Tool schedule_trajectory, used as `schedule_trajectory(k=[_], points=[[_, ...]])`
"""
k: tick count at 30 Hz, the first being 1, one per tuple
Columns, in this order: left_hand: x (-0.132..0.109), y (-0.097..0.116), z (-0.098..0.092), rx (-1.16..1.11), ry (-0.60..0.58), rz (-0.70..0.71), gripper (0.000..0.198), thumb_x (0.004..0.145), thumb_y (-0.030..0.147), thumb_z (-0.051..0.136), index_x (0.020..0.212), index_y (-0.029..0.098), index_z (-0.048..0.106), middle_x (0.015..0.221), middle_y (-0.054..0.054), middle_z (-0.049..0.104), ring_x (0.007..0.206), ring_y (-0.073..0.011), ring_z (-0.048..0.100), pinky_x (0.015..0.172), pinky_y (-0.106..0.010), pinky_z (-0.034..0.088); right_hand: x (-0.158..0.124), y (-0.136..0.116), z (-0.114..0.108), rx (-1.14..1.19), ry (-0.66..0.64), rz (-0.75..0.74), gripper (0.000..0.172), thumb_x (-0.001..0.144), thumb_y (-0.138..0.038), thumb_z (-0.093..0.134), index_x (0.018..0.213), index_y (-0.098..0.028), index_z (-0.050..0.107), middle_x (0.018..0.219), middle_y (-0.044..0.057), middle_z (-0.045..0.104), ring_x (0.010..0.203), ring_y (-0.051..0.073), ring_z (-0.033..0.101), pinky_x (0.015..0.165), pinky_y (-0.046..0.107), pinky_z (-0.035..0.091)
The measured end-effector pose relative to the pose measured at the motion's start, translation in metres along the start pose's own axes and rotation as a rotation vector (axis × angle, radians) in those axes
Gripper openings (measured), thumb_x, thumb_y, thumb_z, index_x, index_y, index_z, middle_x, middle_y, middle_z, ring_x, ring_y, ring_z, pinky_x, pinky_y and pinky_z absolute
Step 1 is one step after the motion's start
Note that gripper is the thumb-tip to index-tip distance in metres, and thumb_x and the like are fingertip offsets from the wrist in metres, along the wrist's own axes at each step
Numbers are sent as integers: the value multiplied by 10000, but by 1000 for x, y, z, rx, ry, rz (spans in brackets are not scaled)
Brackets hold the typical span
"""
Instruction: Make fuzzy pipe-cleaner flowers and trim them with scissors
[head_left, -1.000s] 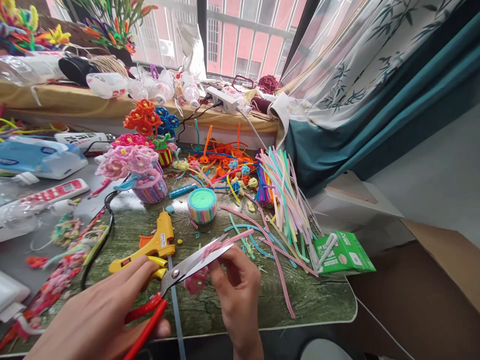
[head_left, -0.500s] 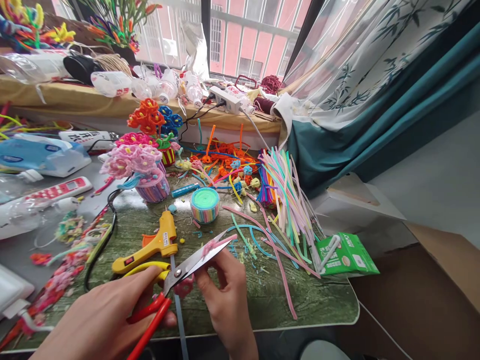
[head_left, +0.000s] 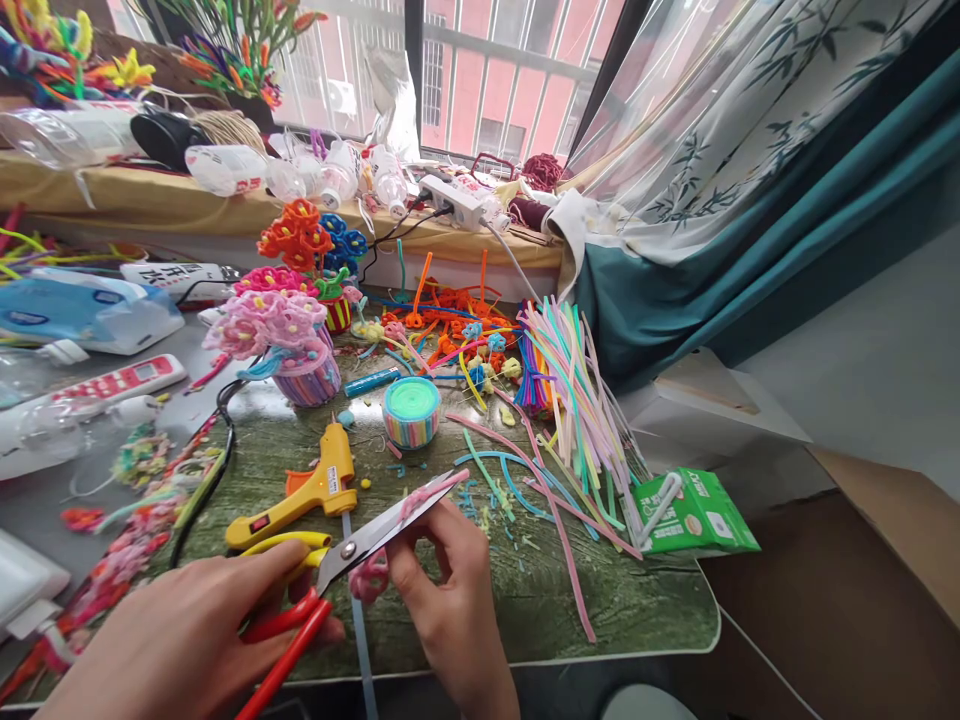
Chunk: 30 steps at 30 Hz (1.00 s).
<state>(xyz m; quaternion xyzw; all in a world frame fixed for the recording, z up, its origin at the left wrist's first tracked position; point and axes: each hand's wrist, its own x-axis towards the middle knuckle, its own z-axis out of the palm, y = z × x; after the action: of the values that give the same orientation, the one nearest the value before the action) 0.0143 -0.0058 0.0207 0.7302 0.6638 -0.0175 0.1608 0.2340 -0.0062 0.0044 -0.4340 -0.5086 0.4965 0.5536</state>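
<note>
While left hand [head_left: 180, 635] grips scissors [head_left: 364, 542] | right hand [head_left: 450, 605] pinches pink flower [head_left: 367, 578] under them

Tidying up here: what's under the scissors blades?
Below the scissors: the curled end of the pink pipe cleaner, pinched by the right hand, and a blue strip on the mat. The left hand hides what's under the handles.

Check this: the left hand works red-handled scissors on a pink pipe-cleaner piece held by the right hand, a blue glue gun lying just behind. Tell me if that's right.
One slip: the head view shows the glue gun is yellow, not blue. The left hand does work the scissors on the pink pipe-cleaner piece that the right hand holds.
</note>
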Motion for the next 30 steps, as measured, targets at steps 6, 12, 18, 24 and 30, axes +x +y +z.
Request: schedule_trajectory(k=[6, 12, 18, 24, 30], points=[[2, 2, -11, 142, -46, -5, 293, 840, 567, 585, 718, 344, 732, 665, 11, 774, 674, -258, 756, 615, -285, 381, 2, -6, -1, 51, -10, -16, 215, 946, -116, 651, 766, -232, 660, 777, -12, 717, 739, 165, 680, 736, 268, 533], [2, -5, -16, 111, -8, 11, 344, 870, 599, 578, 741, 359, 788, 681, -1, 806, 677, -277, 774, 615, -303, 418, 4, -4, 0, 74, 19, -21, 144, 933, -169, 701, 802, -228, 691, 775, -16, 713, 706, 160, 682, 707, 262, 533], [-3, -13, 2, 164, -6, 31, 246, 791, 419, 588, 940, 381, 779, 1099, 8, 898, 955, -314, 851, 707, -321, 581, 5, -3, 3, 84, 18, -12, 151, 918, -144, 683, 793, -229, 679, 769, -23, 714, 710, 154, 685, 718, 252, 531], [-7, -37, 37, 172, 134, 136, 637, 790, 408, 619, 1418, 323, 686, 1571, -73, 699, 1345, -403, 735, 1038, -447, 634, 4, -4, 6, 54, -13, -37, 138, 904, -136, 684, 807, -234, 678, 772, -20, 703, 713, 165, 677, 718, 253, 544], [-2, -22, 30, -43, 128, 136, 470, 746, 333, 650, 1208, 384, 720, 1345, 3, 841, 1185, -345, 819, 907, -355, 649, 4, -5, 9, 28, -47, -42, 176, 919, -131, 674, 784, -242, 653, 783, -11, 699, 710, 171, 658, 712, 260, 540]])
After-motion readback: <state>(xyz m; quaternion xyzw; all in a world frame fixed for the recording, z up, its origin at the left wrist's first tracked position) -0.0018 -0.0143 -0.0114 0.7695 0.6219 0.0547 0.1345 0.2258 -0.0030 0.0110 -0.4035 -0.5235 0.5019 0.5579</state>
